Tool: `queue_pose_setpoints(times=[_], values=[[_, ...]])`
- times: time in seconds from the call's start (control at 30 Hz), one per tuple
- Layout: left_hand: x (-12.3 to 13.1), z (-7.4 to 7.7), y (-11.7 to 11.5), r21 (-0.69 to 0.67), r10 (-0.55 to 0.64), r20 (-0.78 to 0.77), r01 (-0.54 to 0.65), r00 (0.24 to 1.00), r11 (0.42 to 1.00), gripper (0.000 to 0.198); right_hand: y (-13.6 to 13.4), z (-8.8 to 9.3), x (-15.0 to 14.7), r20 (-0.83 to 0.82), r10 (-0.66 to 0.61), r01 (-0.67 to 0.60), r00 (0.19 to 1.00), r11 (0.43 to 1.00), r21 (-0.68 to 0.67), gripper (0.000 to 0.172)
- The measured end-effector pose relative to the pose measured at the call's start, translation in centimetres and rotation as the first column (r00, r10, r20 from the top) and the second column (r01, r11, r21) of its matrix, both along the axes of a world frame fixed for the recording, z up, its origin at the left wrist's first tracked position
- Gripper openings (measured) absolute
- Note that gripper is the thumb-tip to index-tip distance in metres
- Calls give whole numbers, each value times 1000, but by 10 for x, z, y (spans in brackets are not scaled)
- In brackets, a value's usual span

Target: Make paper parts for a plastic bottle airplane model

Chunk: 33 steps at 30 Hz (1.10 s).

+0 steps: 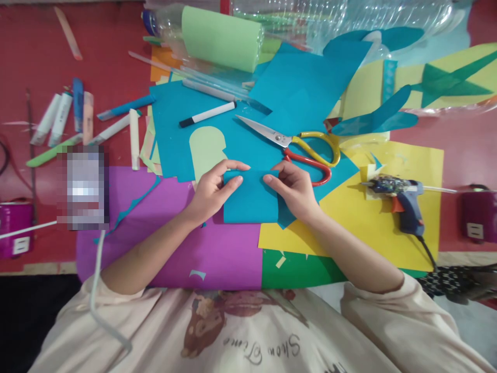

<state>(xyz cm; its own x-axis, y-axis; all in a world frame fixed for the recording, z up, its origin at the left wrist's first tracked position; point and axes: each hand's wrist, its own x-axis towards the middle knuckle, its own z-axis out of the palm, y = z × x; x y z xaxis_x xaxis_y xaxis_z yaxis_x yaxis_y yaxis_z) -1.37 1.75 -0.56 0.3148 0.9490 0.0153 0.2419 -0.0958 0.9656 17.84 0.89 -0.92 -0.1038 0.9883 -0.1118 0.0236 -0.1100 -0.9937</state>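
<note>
Between my hands is a small rectangular piece of blue paper (250,199), held by its far edge. My left hand (217,186) pinches its upper left corner between thumb and fingers. On the upper right corner, my right hand (293,185) grips in the same way. Just beyond my right hand lie scissors (278,138) with one yellow and one red handle, blades pointing left. A light green rounded paper cutout (207,147) rests beyond my left hand, on a larger blue sheet (171,124). A black-capped white marker (207,114) lies past it.
At right, a glue gun (409,204) sits on yellow paper (349,223). Purple paper (166,248) spreads at front left. Several markers (77,106) and a pixelated phone-like device (86,189) with a cable are at left. Plastic bottles (295,18) and a green paper-wrapped bottle (221,39) line the back.
</note>
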Motion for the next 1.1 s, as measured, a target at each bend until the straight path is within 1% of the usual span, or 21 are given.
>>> queue_pose_setpoints(times=[0.13, 0.37, 0.57, 0.73, 1.1], values=[[0, 0, 0, 13, 1, -3, -1, 1000, 1000, 19, 0, 0, 0, 5, -10, 10, 1000, 1000, 6, 50], [0, 0, 1, 19, 12, -4, -12, 1000, 1000, 25, 0, 1, 0, -6, -8, 8, 1000, 1000, 4, 49], [0, -1, 1, 13, 12, -33, -12, 999, 1000, 21, 0, 1, -1, -19, -5, 5, 1000, 1000, 6, 48], [-1, -1, 0, 2, 11, -17, -11, 1000, 1000, 18, 0, 2, -1, -6, 1, -1, 1000, 1000, 3, 47], [0, 3, 0, 10, 12, -25, -11, 1000, 1000, 16, 0, 2, 0, 17, 3, -4, 1000, 1000, 3, 50]])
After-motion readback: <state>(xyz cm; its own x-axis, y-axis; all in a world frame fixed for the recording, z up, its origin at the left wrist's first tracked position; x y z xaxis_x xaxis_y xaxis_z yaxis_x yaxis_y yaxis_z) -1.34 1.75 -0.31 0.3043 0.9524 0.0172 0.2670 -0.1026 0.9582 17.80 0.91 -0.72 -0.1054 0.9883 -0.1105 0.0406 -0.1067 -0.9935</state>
